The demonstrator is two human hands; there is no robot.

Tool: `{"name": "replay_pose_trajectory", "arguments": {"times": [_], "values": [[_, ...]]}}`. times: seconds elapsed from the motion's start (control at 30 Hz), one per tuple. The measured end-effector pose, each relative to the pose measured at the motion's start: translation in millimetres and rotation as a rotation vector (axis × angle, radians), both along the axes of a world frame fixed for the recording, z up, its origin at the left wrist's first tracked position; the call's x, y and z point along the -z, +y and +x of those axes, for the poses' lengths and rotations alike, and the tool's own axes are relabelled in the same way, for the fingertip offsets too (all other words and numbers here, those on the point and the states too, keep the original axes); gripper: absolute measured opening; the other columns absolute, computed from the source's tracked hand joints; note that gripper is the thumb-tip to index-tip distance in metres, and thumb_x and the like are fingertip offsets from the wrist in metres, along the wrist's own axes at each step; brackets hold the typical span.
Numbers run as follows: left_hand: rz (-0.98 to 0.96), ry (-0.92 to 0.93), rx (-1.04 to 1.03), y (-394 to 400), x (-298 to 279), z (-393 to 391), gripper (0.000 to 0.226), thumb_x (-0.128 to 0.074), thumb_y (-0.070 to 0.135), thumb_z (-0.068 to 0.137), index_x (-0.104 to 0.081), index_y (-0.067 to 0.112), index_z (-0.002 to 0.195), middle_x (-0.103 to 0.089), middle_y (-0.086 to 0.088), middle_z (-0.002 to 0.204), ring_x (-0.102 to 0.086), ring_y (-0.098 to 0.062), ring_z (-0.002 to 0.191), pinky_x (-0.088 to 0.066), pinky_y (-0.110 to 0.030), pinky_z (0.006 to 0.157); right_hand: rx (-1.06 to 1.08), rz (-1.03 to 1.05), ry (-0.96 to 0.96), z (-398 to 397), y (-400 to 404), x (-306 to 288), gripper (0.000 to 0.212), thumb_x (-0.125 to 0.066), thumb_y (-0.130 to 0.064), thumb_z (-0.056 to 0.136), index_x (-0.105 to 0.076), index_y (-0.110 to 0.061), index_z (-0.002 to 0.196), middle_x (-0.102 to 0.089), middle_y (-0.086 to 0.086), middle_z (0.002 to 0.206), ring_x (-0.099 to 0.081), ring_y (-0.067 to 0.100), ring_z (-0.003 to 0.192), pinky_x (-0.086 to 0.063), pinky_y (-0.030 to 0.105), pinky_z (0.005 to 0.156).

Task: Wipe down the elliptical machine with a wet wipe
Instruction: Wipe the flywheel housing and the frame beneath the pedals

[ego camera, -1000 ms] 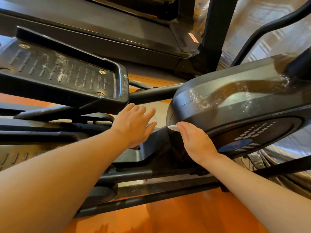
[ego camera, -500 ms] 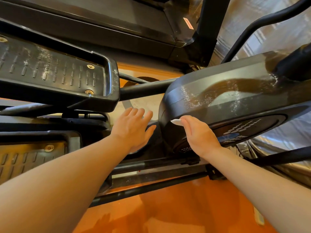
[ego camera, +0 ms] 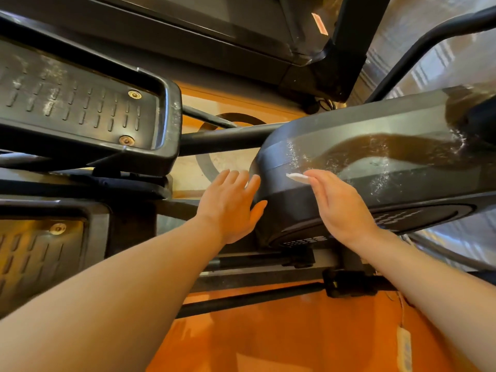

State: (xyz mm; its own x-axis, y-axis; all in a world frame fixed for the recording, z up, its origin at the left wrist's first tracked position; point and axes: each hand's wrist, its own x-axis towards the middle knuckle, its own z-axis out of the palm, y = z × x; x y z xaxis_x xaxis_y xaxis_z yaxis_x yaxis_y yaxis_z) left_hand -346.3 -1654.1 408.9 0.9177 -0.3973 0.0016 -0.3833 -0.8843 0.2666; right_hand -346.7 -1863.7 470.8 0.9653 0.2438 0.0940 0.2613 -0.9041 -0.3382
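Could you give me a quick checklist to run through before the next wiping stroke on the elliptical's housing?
1. Wet wipe under right hand fingers: ok.
2. Wipe pressed against the housing: ok.
3. Left hand flat by the housing's end, out of the stroke's path: ok.
4. Housing top free of streaks: not ok, white residue shows.
5. Wipe still moist: cannot tell.
6. Upper pedal clean: not ok, dusty marks.
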Motion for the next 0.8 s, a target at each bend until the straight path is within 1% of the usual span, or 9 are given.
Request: {"name": "replay_pose_trajectory", "arguments": {"times": [0.07,0.13,0.23,0.3,0.4,0.47,0.53,0.63,0.8], "values": [[-0.025,-0.002,-0.01,-10.3,6.1,-0.1,0.061,-0.025,0.055,0.103,-0.027,0.017,0.15,-0.034,-0.006,0.154,-0.034,-0.024,0.14,-0.024,-0.036,0.119,0.004,0.009,-0.069,9.8,-9.2,3.1,0.041,-0.035,-0.036,0.105,-0.06,-0.011,0.126,-0.064,0.004,0.118,-0.058,0.02,0.106,-0.04,0.024,0.086],[-0.021,0.002,0.004,-20.2,12.9,0.3,0.063,-0.025,0.055,0.103,-0.022,0.016,0.154,-0.023,-0.008,0.161,-0.023,-0.025,0.147,-0.017,-0.037,0.121,-0.014,-0.028,-0.15,19.0,-17.2,9.7,0.04,-0.036,-0.032,0.105,-0.059,-0.007,0.127,-0.063,0.007,0.121,-0.056,0.021,0.11,-0.04,0.025,0.093],[-0.023,0.029,0.032,-33.0,24.6,11.3,0.069,-0.023,0.056,0.103,-0.008,0.017,0.158,-0.002,-0.007,0.167,-0.003,-0.025,0.153,-0.005,-0.039,0.123,-0.117,-0.165,-0.293,33.4,-29.5,28.1,0.039,-0.04,-0.02,0.101,-0.058,0.0,0.129,-0.062,0.016,0.128,-0.056,0.026,0.119,-0.037,0.042,0.111],[-0.03,0.033,0.026,-43.0,31.9,21.2,0.07,-0.021,0.056,0.103,-0.002,0.018,0.159,0.004,-0.005,0.167,0.004,-0.024,0.153,0.0,-0.038,0.123,-0.194,-0.277,-0.303,37.5,-40.8,41.4,0.037,-0.043,-0.013,0.1,-0.055,0.0,0.133,-0.059,0.017,0.133,-0.056,0.029,0.124,-0.033,0.045,0.114],[-0.049,0.048,0.019,-57.2,40.4,30.1,0.072,-0.021,0.057,0.103,0.003,0.018,0.158,0.009,-0.003,0.166,0.009,-0.023,0.153,0.004,-0.038,0.123,-0.263,-0.462,-0.229,32.6,-52.9,50.3,0.044,-0.046,-0.007,0.101,-0.045,-0.004,0.144,-0.048,0.014,0.146,-0.042,0.027,0.138,-0.025,0.044,0.119],[-0.074,0.051,0.031,-64.3,45.8,33.5,0.074,-0.021,0.057,0.103,0.007,0.017,0.158,0.013,-0.003,0.166,0.012,-0.021,0.152,0.005,-0.038,0.123,-0.271,-0.615,-0.219,27.5,-53.8,49.3,0.047,-0.039,-0.013,0.103,-0.036,-0.007,0.15,-0.037,0.012,0.155,-0.033,0.026,0.144,-0.02,0.046,0.12],[-0.107,0.047,0.036,-68.8,50.7,36.0,0.076,-0.021,0.059,0.102,0.011,0.016,0.157,0.015,-0.003,0.165,0.014,-0.02,0.152,0.004,-0.038,0.124,-0.233,-0.743,-0.162,21.8,-49.0,45.9,0.054,-0.028,-0.029,0.104,-0.026,-0.008,0.154,-0.024,0.009,0.161,-0.022,0.024,0.149,-0.015,0.049,0.12],[-0.127,0.036,0.046,-70.5,58.0,38.8,0.079,-0.017,0.062,0.1,0.014,0.016,0.156,0.019,-0.003,0.164,0.018,-0.019,0.151,0.006,-0.037,0.124,-0.184,-0.782,-0.077,16.9,-41.6,45.5,0.066,-0.014,-0.05,0.103,-0.017,-0.012,0.157,-0.01,0.005,0.165,-0.008,0.021,0.152,-0.008,0.052,0.121],[-0.136,0.036,0.074,-69.7,63.4,42.3,0.08,-0.007,0.064,0.095,0.016,0.017,0.156,0.022,-0.002,0.163,0.021,-0.017,0.149,0.004,-0.037,0.125,-0.165,-0.781,-0.015,50.9,-16.5,51.1,0.072,-0.006,-0.057,0.101,-0.024,-0.014,0.155,-0.019,0.006,0.163,-0.014,0.023,0.151,-0.009,0.053,0.121]]}}
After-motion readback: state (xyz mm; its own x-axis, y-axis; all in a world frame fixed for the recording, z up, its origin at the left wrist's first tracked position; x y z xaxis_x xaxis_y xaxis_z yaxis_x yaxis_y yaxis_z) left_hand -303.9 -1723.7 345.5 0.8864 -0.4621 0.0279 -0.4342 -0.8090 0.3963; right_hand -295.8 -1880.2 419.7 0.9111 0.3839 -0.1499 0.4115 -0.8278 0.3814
